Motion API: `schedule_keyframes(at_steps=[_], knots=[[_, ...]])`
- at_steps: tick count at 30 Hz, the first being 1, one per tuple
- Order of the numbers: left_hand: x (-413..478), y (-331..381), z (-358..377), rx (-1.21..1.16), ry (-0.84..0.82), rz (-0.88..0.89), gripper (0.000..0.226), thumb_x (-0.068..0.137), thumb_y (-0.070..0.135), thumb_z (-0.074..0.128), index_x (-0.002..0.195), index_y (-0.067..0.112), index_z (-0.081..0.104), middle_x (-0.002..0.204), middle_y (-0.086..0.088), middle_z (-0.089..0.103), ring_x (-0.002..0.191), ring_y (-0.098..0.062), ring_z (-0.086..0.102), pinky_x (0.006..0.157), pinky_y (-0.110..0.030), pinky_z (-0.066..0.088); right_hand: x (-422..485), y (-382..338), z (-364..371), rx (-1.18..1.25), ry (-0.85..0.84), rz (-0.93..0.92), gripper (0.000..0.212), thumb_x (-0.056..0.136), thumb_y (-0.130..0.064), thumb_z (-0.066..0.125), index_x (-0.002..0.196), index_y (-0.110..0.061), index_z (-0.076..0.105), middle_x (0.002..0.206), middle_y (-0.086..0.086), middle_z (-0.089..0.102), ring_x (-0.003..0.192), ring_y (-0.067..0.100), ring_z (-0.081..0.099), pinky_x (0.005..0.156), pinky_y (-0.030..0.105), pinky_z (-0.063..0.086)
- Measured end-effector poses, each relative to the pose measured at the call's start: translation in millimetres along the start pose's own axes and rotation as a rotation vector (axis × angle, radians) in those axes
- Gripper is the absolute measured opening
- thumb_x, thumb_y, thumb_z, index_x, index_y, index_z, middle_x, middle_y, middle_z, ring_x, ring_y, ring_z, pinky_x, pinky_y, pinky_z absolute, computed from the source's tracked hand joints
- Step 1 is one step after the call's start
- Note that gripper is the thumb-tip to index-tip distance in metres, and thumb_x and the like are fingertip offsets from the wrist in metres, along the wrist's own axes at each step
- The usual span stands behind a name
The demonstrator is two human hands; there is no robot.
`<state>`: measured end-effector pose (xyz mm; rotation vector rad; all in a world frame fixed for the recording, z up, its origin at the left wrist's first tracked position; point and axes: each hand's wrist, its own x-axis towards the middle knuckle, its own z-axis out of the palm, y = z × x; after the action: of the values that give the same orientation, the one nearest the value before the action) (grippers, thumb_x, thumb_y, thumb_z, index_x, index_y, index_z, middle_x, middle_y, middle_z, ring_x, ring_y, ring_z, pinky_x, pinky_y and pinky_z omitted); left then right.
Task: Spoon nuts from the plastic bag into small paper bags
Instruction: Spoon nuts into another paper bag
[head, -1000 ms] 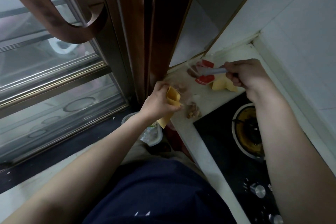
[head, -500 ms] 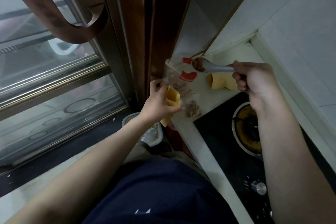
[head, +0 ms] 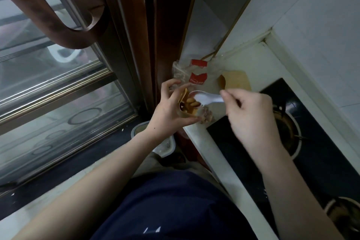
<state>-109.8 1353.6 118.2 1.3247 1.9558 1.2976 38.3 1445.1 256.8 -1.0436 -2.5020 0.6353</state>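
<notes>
Mid-fill: left hand (head: pixel 171 111) grips the paper bag (head: pixel 185 103) open, nuts (head: pixel 191 103) inside. Right hand (head: pixel 251 115) pinches the spoon (head: pixel 206 98) tipped over it. Plastic bag (head: pixel 191 76) and a second bag (head: pixel 236 81) lie just behind, so probably more to go.

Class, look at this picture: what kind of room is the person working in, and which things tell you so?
Most likely a home kitchen: a black gas hob with a burner is set in a white counter beside a tiled wall.
</notes>
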Motion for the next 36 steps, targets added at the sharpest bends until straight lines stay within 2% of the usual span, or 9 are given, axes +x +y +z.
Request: schedule_keyframes(at_steps=[2, 6, 10, 15, 21, 24, 28, 33, 36], knots=[[-2, 1, 2, -0.001, 0.013, 0.021, 0.085, 0.066, 0.041, 0.085, 0.139, 0.019, 0.046, 0.141, -0.003, 0.025, 0.121, 0.021, 0.028, 0.099, -0.005, 0.036, -9, -6, 2, -0.150, 0.040, -0.188, 0.018, 0.095, -0.011, 0.058, 0.099, -0.001, 0.072, 0.073, 0.009, 0.067, 0.060, 0.022, 0.063, 0.053, 0.039, 0.054], [-3, 3, 6, -0.007, 0.033, 0.044, 0.082, 0.066, 0.040, 0.086, 0.133, 0.010, 0.050, 0.137, -0.006, 0.031, 0.126, 0.015, 0.029, 0.104, -0.008, 0.034, -23, -1, 5, -0.231, 0.137, -0.264, 0.022, 0.096, -0.013, 0.057, 0.105, 0.001, 0.071, 0.080, 0.011, 0.068, 0.064, 0.026, 0.065, 0.054, 0.037, 0.054], [-5, 3, 9, -0.051, 0.019, 0.015, 0.076, 0.064, 0.036, 0.090, 0.126, 0.012, 0.052, 0.132, 0.000, 0.036, 0.121, 0.005, 0.040, 0.098, -0.008, 0.039, -35, 20, 1, 0.078, 0.335, -0.009, 0.018, 0.095, -0.011, 0.058, 0.097, -0.002, 0.073, 0.077, -0.003, 0.068, 0.064, 0.001, 0.059, 0.062, 0.009, 0.045], [-4, 18, 26, -0.120, -0.052, -0.006, 0.070, 0.065, 0.044, 0.086, 0.124, 0.026, 0.054, 0.129, 0.002, 0.041, 0.118, 0.006, 0.044, 0.097, -0.007, 0.040, -66, 45, 0, 0.627, 0.574, 0.443, 0.025, 0.096, -0.026, 0.054, 0.077, -0.025, 0.070, 0.054, -0.005, 0.050, 0.045, 0.010, 0.042, 0.042, 0.022, 0.035], [17, 40, 68, -0.238, -0.151, -0.162, 0.069, 0.065, 0.042, 0.087, 0.125, 0.028, 0.054, 0.123, 0.004, 0.044, 0.114, 0.004, 0.045, 0.095, -0.011, 0.043, -95, 63, 4, 0.797, 0.684, 0.785, 0.022, 0.094, -0.028, 0.058, 0.081, -0.023, 0.075, 0.056, -0.006, 0.054, 0.047, 0.004, 0.043, 0.043, 0.015, 0.038], [39, 46, 91, -0.302, -0.169, -0.307, 0.068, 0.067, 0.032, 0.088, 0.124, 0.027, 0.051, 0.122, 0.001, 0.048, 0.113, -0.009, 0.051, 0.095, -0.023, 0.048, -101, 68, 5, 0.855, 0.725, 0.884, 0.020, 0.095, -0.026, 0.059, 0.087, -0.020, 0.076, 0.057, -0.004, 0.054, 0.047, 0.004, 0.044, 0.043, 0.015, 0.038], [65, 41, 119, -0.418, -0.158, -0.447, 0.059, 0.073, 0.017, 0.085, 0.115, 0.031, 0.045, 0.102, 0.005, 0.062, 0.091, -0.003, 0.063, 0.069, -0.009, 0.049, -105, 74, 3, 0.854, 0.763, 0.931, 0.022, 0.095, -0.024, 0.058, 0.083, -0.022, 0.076, 0.057, -0.003, 0.055, 0.046, 0.005, 0.044, 0.043, 0.016, 0.038], [80, 25, 138, -0.369, -0.234, -0.772, 0.074, 0.071, 0.034, 0.086, 0.131, 0.022, 0.045, 0.094, 0.005, 0.061, 0.086, -0.018, 0.064, 0.046, -0.023, 0.052, -110, 81, 3, 0.832, 0.787, 0.952, 0.023, 0.096, -0.023, 0.056, 0.084, -0.027, 0.076, 0.056, -0.005, 0.056, 0.047, 0.004, 0.045, 0.043, 0.014, 0.039], [81, 21, 143, -0.326, -0.263, -0.760, 0.054, 0.072, 0.035, 0.085, 0.111, 0.025, 0.049, 0.090, 0.004, 0.059, 0.084, -0.019, 0.063, 0.054, -0.026, 0.049, -111, 85, 3, 0.821, 0.780, 0.952, 0.024, 0.096, -0.024, 0.055, 0.083, -0.028, 0.075, 0.056, -0.004, 0.056, 0.046, 0.005, 0.044, 0.042, 0.015, 0.038]])
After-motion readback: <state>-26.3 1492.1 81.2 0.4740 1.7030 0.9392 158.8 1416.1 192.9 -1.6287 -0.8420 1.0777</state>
